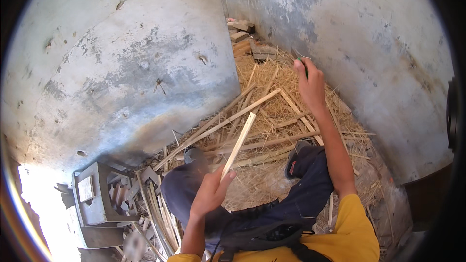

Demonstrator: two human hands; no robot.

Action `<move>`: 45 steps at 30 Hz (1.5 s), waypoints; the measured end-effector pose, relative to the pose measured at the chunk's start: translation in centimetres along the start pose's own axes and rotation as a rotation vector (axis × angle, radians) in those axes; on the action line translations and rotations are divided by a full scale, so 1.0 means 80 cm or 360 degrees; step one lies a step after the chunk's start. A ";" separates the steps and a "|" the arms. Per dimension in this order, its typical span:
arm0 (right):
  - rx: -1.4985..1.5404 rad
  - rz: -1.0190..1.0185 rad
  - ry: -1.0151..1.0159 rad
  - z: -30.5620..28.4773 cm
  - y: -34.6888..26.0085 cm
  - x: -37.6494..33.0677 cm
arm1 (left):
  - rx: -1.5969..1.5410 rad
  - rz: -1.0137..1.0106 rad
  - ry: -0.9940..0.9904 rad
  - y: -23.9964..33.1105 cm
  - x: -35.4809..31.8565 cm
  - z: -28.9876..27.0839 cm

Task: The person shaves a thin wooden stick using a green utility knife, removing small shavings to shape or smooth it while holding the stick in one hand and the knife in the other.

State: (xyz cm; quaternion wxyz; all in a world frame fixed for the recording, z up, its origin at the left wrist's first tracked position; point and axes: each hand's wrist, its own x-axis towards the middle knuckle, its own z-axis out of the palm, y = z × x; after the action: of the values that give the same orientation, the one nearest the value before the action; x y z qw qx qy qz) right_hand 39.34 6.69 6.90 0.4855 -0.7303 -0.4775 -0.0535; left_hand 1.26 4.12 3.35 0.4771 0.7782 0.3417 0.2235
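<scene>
My left hand (212, 190) is closed round the lower end of a pale split strip (239, 140), wood or bamboo, which slants up and away over my lap. Farther off to the right, my raised right hand (311, 85) is wrapped round a small tool with a green handle (299, 59). A thin curved line, apparently its blade, shows above my fingers; most of the handle is hidden in my grip. The tool and the strip are well apart. Below and beyond both hands lie straw-like shavings (272, 80) and several long strips (238, 115).
Worn plastered walls (160, 53) meet beyond the shavings, with brick-like blocks (240, 36) in the corner. At the left stands a grey frame-like box (92, 191) beside a bundle of strips (162, 218). My bent legs (291, 199) flank the floor in front of me.
</scene>
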 end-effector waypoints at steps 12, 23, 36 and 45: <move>0.1074 -0.0171 -0.0764 0.044 -0.070 -0.086 | 0.0114 -0.0058 0.0382 0.008 0.032 0.009; 0.1401 0.0412 -0.0857 0.041 -0.075 -0.084 | 0.0207 -0.0087 0.0206 0.010 0.016 0.020; 0.1023 -0.0311 -0.0585 0.049 -0.048 -0.090 | -0.0807 -0.0388 0.0111 -0.032 -0.037 0.011; 0.0614 -0.1038 -0.0534 0.061 -0.092 -0.148 | -0.0910 -0.0307 0.0128 0.001 -0.007 0.013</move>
State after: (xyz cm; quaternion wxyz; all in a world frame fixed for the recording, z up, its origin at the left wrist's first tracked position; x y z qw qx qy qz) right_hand 25.57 3.28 2.83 0.4865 -0.4350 -0.7577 0.0058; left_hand 1.61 3.06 2.98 0.6820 0.5669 0.3559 0.2948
